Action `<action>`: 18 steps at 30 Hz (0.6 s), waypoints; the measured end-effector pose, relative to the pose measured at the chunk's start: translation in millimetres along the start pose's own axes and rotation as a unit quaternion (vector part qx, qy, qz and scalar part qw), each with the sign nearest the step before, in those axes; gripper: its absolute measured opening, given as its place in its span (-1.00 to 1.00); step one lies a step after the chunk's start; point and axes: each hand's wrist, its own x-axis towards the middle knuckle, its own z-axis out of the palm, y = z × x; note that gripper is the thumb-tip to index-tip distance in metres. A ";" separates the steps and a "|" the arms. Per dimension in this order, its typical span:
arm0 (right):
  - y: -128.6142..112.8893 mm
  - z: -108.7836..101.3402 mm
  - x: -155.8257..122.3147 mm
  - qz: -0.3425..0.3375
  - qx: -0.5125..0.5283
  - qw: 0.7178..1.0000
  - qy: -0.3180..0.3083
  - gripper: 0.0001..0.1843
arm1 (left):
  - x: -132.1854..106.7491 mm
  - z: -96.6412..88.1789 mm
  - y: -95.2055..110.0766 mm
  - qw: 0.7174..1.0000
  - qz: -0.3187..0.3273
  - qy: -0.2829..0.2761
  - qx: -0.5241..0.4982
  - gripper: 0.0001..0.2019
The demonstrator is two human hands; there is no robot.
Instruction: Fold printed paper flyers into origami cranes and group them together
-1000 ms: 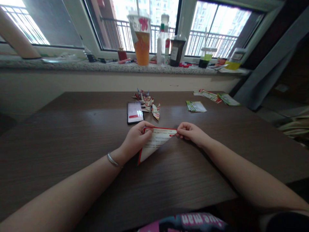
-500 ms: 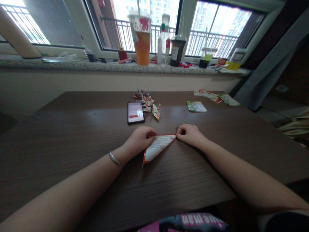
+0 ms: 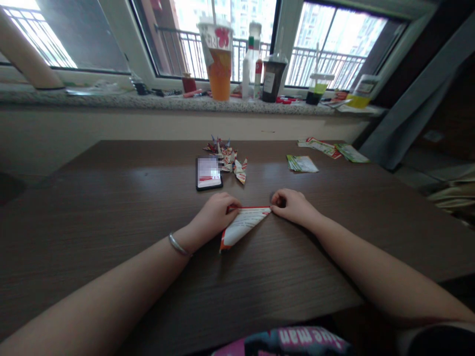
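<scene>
A printed white sheet of paper (image 3: 243,225) with red edges is folded into a triangle, its long slanted side toward me. My left hand (image 3: 218,212), with a silver bangle on the wrist, pinches its upper left corner. At the sheet's right tip, the thumb and finger of my right hand (image 3: 291,205) are closed on the point. A red strip runs along the top edge between the two hands. Just beyond the left hand lies a phone (image 3: 209,179) with a lit screen, beside several folded paper pieces (image 3: 228,159).
Flat green-and-white paper slips (image 3: 302,163) lie stacked at the right, with more printed slips (image 3: 322,147) behind them. On the windowsill (image 3: 166,102) stand a large orange drink cup (image 3: 219,69), bottles (image 3: 250,69) and a dark cup (image 3: 272,79). A grey curtain (image 3: 408,109) hangs at the right.
Almost nothing differs. Both hands stay at the folded sheet's corners, and the fingers of my right hand have shifted very slightly.
</scene>
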 end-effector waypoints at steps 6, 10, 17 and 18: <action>-1.4 -0.3 0.0 -0.187 0.027 0.982 -0.015 -0.83 | 0.1 1.6 0.0 1.000 0.004 0.000 0.007 -0.83; -6.9 -0.3 -2.0 -0.246 0.001 0.969 -0.029 -0.67 | -0.7 2.3 -0.3 0.999 0.028 0.002 0.025 -0.83; -18.0 -1.4 -5.7 -0.229 -0.036 0.972 -0.028 -0.80 | -3.1 -0.6 4.6 0.992 0.051 -0.017 0.110 -0.81; -20.5 -1.9 -6.4 -0.226 -0.050 0.973 -0.027 -0.78 | -2.9 -1.5 6.4 0.991 0.053 -0.020 0.120 -0.82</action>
